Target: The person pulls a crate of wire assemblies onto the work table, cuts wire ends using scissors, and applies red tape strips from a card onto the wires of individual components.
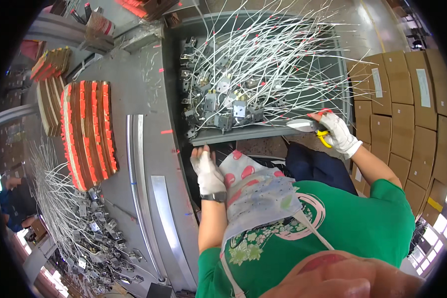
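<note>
A dark grey tray (263, 131) holds a tangle of small metal switch-like parts (218, 107) with long white wires (283, 54), some red-tipped, that fan out to the right. At its near right edge my right hand (341, 135), in a white glove with bare fingertips, is closed round a pair of scissors (303, 125). Their yellow handle shows below the hand, and the silver blades point left over the rim. My left hand (208, 173), gloved alike, has its fingers stretched up to the tray's near left corner. Nothing shows in it; whether its fingertips touch the rim is unclear.
Left of the tray stretches a grey worktable (149, 89) with metal strips (168, 218). Orange-edged brown stacks (89, 134) lie beyond them, with another heap of wired parts (97, 226) nearer. Cardboard boxes (402, 119) are stacked at the right. A person's arm (27, 222) shows at far left.
</note>
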Demonstrator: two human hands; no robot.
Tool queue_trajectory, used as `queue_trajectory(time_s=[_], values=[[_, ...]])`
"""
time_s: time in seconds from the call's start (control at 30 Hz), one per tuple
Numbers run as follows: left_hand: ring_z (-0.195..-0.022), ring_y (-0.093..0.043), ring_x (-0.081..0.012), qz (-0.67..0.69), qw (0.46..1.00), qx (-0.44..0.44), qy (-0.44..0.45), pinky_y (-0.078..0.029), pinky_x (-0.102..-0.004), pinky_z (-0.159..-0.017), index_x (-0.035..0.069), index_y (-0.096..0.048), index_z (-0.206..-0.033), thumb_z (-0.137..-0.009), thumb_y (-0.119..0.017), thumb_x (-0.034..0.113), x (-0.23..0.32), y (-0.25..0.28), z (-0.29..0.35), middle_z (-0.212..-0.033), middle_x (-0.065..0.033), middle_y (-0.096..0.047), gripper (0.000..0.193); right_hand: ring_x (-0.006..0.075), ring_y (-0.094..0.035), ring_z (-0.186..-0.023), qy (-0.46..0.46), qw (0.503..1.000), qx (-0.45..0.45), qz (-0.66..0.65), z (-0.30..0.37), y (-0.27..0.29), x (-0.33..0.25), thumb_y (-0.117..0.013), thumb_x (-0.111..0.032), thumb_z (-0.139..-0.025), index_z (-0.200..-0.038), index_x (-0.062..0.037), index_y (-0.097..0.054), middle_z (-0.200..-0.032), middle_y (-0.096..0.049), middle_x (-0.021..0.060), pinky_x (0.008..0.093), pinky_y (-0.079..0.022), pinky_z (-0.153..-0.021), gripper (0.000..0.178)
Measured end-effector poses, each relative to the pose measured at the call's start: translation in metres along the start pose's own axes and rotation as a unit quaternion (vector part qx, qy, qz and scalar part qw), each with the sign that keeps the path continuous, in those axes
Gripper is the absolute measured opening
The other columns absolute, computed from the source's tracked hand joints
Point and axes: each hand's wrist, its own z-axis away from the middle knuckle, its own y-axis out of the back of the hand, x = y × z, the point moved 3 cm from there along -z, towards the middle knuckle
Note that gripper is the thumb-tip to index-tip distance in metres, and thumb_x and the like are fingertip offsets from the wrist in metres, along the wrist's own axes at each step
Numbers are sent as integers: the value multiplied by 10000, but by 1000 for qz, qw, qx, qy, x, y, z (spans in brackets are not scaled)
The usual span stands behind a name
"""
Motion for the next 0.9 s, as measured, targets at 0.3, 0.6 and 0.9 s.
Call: queue_trajectory(time_s=[0.3,0.6,0.9], values=[[-967,-490,-166,-259,929,54,-259,-424,-311,-836,18,-445,-1299,-821,-744,163,0,-15,-28,-1132,-84,-491,583,310,-621,-861,9,996,40,-83,-2,-11,9,-669,-3,-734,-1245,-125,-591,-974,-609,140,395,-499,-728,531],[-1065,-580,-295,-210,977,39,17,-511,-380,-885,57,-524,-1231,-837,-646,54,-26,-28,-54,-1110,-157,-626,412,333,-630,-812,17,997,0,70,-6,-50,27,-719,-144,-792,-1155,-89,-567,-908,-633,140,416,-499,-688,397],[-923,-641,-207,-54,998,25,-4,-536,-392,-828,12,-377,-1204,-764,-682,32,5,-32,-33,-1004,-116,-635,536,337,-645,-875,-55,997,-52,11,-7,-38,1,-714,-117,-795,-1119,-106,-586,-911,-652,147,394,-511,-723,349]])
